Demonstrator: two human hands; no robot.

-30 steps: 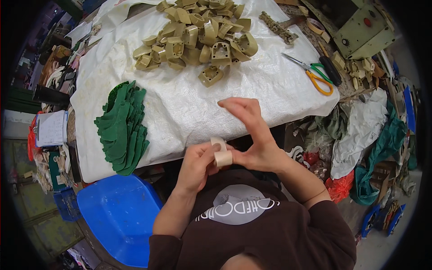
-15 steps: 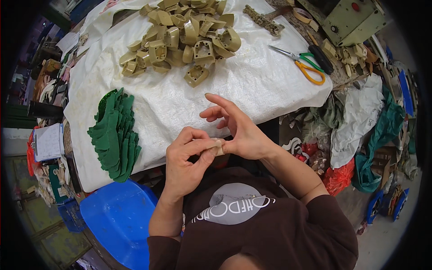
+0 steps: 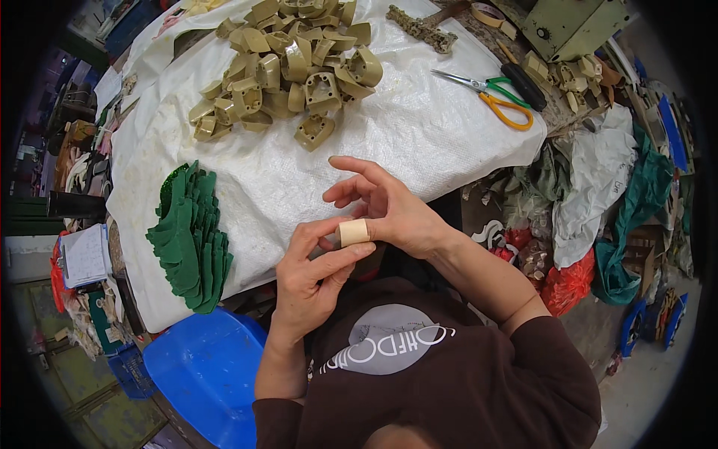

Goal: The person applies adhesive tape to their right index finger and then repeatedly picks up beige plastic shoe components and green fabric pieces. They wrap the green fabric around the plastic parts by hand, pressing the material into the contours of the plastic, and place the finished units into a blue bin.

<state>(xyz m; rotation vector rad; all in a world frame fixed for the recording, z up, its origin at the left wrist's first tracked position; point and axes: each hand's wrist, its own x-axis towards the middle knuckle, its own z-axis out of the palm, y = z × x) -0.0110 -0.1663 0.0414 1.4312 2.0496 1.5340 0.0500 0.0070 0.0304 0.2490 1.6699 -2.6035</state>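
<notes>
- A small, cluttered workshop for hand assembly work.
- Worktable (image 3: pixel 419 142) covered with white woven sheeting, bearing a heap of beige moulded plastic parts (image 3: pixel 288 71).
- Stack of green felt pieces (image 3: pixel 191 239), scissors (image 3: pixel 493 93), a green machine (image 3: pixel 572 26).
- Rags and bags (image 3: pixel 598 194) piled alongside.

A white woven sheet (image 3: pixel 299 179) covers the desk (image 3: pixel 557 120). At its far end lies a heap of tan moulded parts (image 3: pixel 288 67). Right of the heap, on the sheet's edge, rest scissors with green and orange handles (image 3: pixel 493 93), a black-handled tool (image 3: pixel 522 84) just beside them. A fanned stack of green cloth pieces (image 3: pixel 191 239) sits on the sheet's left edge. Below that stack stands a blue plastic chair (image 3: pixel 206 370). Right of the sheet, crumpled white and teal cloths (image 3: pixel 613 194) hang over clutter.
</notes>
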